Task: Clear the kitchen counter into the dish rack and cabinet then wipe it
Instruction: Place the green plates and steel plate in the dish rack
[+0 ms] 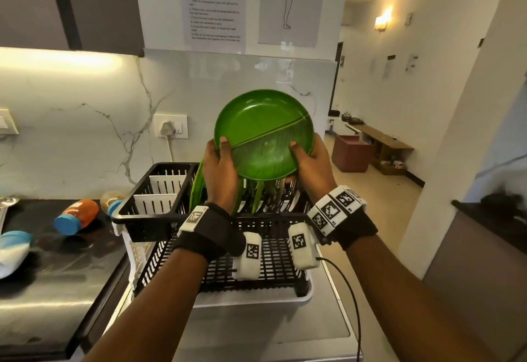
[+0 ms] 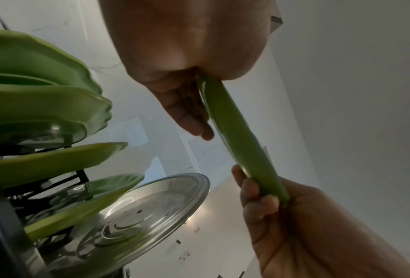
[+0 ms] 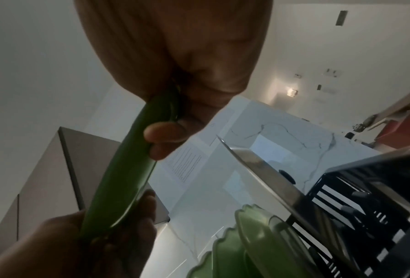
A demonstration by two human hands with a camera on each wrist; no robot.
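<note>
Home kitchen, dark counter point(image 1: 51, 290), marble backsplash point(image 1: 85, 122), dish rack point(image 1: 159, 216), wall socket point(image 1: 170, 126)

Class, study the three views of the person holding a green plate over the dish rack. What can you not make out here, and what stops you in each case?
- Slots of the dish rack below the green plate: head view, hidden by plate, left hand and right hand.
- Text on the wall sheet: too small and blurred.
- Spoon and blue-and-white item: cut off by the left edge.
- Number of racked plates: left wrist view, blurred and overlapping.
</note>
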